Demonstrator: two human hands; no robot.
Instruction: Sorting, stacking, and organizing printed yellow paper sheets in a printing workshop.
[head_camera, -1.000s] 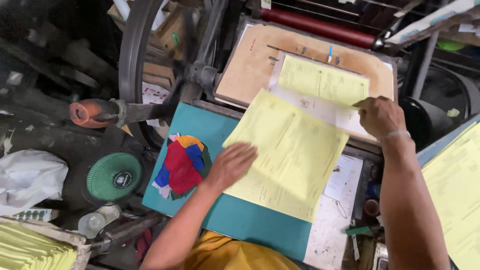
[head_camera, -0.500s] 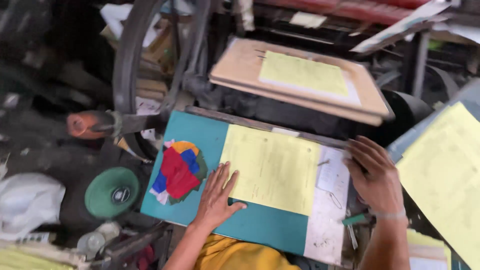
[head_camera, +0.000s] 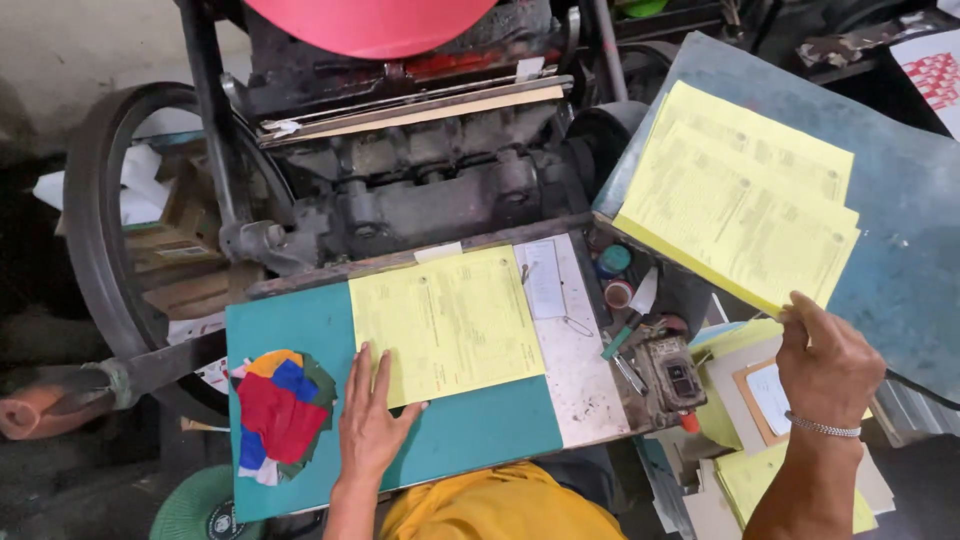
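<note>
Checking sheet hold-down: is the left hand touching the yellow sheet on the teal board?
Touching. The head view shows the left hand lying flat with its fingertips overlapping the lower left corner of the yellow sheet on the teal board.

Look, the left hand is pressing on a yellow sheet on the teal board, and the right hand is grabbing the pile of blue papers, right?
Almost. The pile by the right hand is yellow, not blue, as the head view shows. The left hand does rest on the yellow sheet on the teal board.
</note>
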